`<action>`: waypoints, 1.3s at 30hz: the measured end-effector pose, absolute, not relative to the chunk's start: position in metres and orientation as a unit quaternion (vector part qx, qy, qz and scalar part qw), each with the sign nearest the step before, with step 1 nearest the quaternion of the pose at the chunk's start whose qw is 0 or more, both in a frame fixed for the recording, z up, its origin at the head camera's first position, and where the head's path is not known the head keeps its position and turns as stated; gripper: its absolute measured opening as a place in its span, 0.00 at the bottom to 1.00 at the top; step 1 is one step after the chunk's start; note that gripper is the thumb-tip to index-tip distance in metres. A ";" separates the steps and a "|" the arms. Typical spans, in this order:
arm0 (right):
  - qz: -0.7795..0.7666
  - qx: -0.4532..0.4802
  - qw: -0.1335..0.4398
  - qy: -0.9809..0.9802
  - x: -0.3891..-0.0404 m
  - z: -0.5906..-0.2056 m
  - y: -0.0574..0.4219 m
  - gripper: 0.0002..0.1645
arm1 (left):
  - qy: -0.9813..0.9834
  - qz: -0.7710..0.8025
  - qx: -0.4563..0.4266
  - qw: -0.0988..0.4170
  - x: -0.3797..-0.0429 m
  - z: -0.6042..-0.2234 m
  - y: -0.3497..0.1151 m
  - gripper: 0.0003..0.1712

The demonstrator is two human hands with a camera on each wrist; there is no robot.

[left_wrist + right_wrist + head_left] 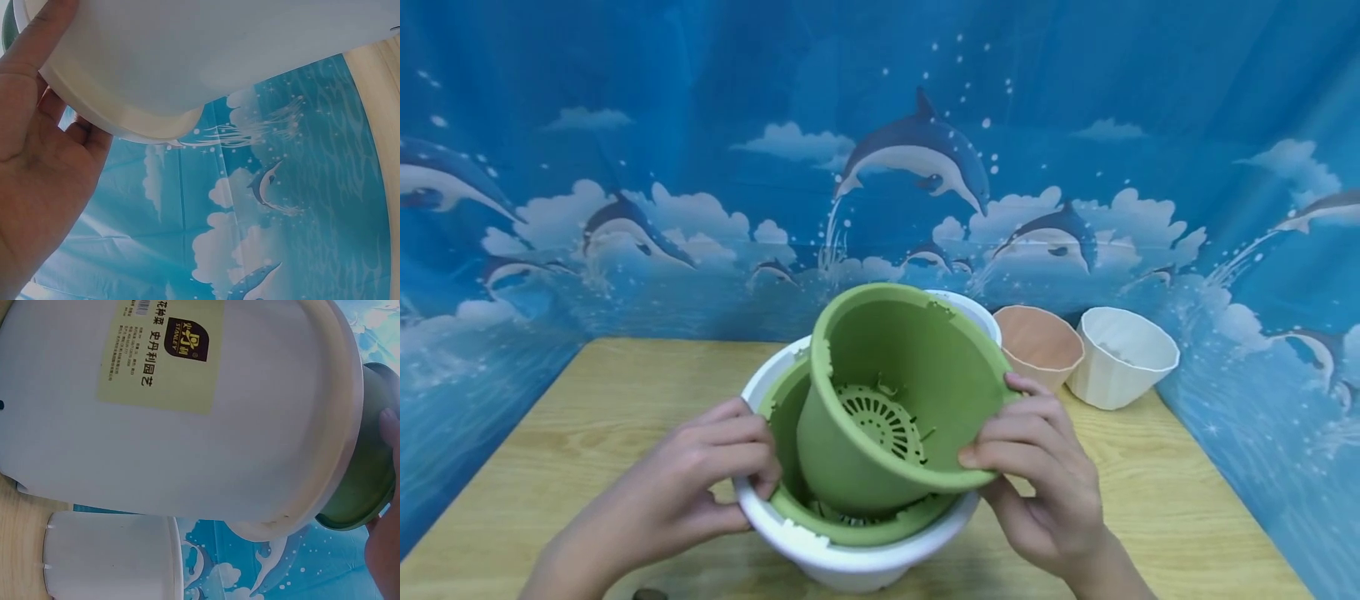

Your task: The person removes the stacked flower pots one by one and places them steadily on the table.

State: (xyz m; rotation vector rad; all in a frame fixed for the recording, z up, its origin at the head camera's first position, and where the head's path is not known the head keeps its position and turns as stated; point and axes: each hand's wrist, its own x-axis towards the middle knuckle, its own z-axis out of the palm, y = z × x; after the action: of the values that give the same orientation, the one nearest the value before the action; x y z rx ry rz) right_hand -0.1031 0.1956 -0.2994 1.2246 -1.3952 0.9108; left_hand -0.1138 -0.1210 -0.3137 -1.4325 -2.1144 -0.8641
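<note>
A tall white flower pot (857,575) stands on the table with a green pot (880,532) nested inside it. A second green pot (842,467), with a slotted base, sits tilted partly out of the first one, its mouth toward me. My left hand (715,458) grips the white pot's rim at the left; whether its fingers also hold the inner green rim I cannot tell. With thumb inside and fingers outside, my right hand (1045,467) pinches the upper green pot's rim. In the right wrist view the white pot's wall bears a yellow label (162,356).
Behind on the right stand a terracotta-coloured pot (1037,337) and a cream faceted pot (1116,367). A small dark object (649,594) lies at the near edge of the wooden table (647,392). A blue dolphin-print curtain (737,83) closes off the back and sides.
</note>
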 end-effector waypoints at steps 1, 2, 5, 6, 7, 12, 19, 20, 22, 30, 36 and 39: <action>0.380 0.510 0.512 -0.578 -0.104 -0.300 0.196 0.12 | -0.765 -0.313 -0.517 0.220 -0.114 -0.314 -0.121 0.19; 0.382 0.510 0.513 -0.576 -0.104 -0.300 0.197 0.12 | -0.765 -0.313 -0.517 0.221 -0.114 -0.313 -0.121 0.18; 0.388 0.511 0.516 -0.568 -0.105 -0.301 0.197 0.11 | -0.766 -0.312 -0.518 0.220 -0.113 -0.313 -0.121 0.19; 0.391 0.511 0.516 -0.567 -0.105 -0.301 0.197 0.11 | -0.766 -0.312 -0.517 0.219 -0.114 -0.313 -0.122 0.19; 0.393 0.511 0.514 -0.566 -0.105 -0.301 0.198 0.11 | -0.767 -0.312 -0.517 0.218 -0.114 -0.314 -0.122 0.19; 0.410 0.509 0.508 -0.562 -0.105 -0.299 0.197 0.11 | -0.770 -0.312 -0.514 0.214 -0.114 -0.314 -0.122 0.20; 0.430 0.508 0.503 -0.551 -0.108 -0.302 0.201 0.10 | -0.780 -0.315 -0.505 0.195 -0.111 -0.312 -0.122 0.19; 0.432 0.508 0.503 -0.550 -0.108 -0.303 0.202 0.11 | -0.781 -0.313 -0.504 0.194 -0.111 -0.312 -0.122 0.19; 0.436 0.507 0.502 -0.548 -0.108 -0.305 0.203 0.11 | -0.781 -0.313 -0.504 0.194 -0.111 -0.312 -0.122 0.19; 0.441 0.513 0.504 -0.537 -0.110 -0.302 0.202 0.09 | -0.772 -0.319 -0.510 0.208 -0.113 -0.313 -0.123 0.20; 0.455 0.508 0.499 -0.534 -0.107 -0.296 0.198 0.11 | -0.776 -0.311 -0.509 0.205 -0.113 -0.314 -0.124 0.20; 0.461 0.504 0.498 -0.534 -0.105 -0.293 0.196 0.10 | -0.780 -0.306 -0.506 0.203 -0.112 -0.313 -0.124 0.20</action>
State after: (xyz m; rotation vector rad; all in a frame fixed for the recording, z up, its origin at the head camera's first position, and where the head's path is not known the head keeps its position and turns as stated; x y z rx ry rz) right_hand -0.1051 0.1964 -0.2927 1.2206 -1.2914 1.1168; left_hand -0.1122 -0.1239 -0.3129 -1.4129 -2.1761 -0.8549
